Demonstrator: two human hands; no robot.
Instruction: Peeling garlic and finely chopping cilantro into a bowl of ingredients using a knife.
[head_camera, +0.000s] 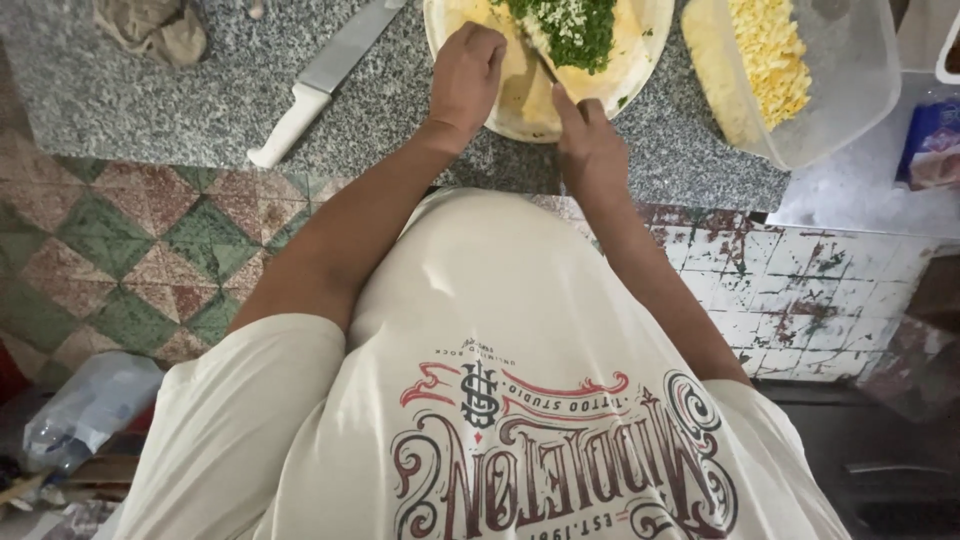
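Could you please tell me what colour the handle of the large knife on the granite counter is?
White, seen best in the head view: large steel knife.

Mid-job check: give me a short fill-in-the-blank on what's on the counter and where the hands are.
1. The chopped herbs on the board are ____ in colour.
2. The knife has a ____ handle.
3. The yellow shreds lie in a clear ____.
4. The left hand and right hand are both at the ____.

Missing words: green; white; tub; board

The bench is speckled grey granite; the knife has a white handle; the floor shows green-and-red diamond tiles; chopped herbs are green.
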